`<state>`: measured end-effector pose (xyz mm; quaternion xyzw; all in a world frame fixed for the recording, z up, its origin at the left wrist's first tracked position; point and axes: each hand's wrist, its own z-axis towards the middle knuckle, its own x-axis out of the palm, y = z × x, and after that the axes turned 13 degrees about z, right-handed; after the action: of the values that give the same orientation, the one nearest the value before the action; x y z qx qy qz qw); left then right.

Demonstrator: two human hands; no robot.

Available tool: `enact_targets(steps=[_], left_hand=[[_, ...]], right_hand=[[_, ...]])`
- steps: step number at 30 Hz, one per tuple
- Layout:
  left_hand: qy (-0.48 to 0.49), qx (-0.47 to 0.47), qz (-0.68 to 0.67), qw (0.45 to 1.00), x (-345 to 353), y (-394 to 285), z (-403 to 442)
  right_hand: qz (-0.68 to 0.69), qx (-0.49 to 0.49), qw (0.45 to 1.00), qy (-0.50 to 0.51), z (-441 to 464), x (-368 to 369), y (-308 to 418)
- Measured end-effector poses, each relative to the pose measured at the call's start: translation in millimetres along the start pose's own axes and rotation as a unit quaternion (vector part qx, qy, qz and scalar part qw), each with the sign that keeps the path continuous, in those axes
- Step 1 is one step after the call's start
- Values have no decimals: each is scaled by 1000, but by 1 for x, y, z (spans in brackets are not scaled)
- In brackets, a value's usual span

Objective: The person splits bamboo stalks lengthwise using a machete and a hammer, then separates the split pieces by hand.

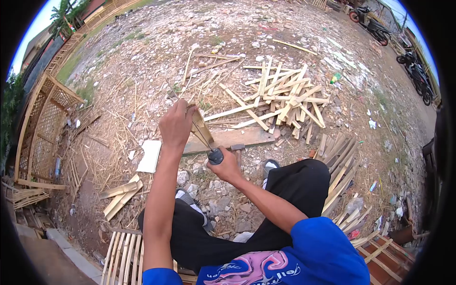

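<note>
My left hand [176, 124] is raised in front of me, its fingers closed around the upper end of a split bamboo strip [203, 129]. The strip slants down toward a wooden plank [256, 137] on the ground. Lower and to the right, my right hand [227, 166] wraps round the black handle [215, 156] of a tool. A thin dark edge runs from it along the strip toward my left hand; the tool's kind is not clear. Just beside the right hand, a hammer [237, 147] rests at the plank.
Beyond the plank lies a heap of split bamboo pieces [289, 95]. More strips [339, 161] are stacked by my right knee, with bamboo pieces [122, 195] at left. A white slab [150, 156] lies nearby. A lattice frame [47, 123] stands left; motorbikes [370, 26] are far right.
</note>
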<state>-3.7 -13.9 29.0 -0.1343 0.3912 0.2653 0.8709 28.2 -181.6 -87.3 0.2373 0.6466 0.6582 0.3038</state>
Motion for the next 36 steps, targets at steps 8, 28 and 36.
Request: enact_targets(steps=[8,28,36], left_hand=[[25,-55,35,998,8,3,6],[112,22,-94,989,13,53,2],[133,68,-142,978,0,54,-5]], right_hand=[[21,-17,999,-30,5,20,-9],[56,73,980,179,36,-31,2],[103,193,942,256,43,-61,11]])
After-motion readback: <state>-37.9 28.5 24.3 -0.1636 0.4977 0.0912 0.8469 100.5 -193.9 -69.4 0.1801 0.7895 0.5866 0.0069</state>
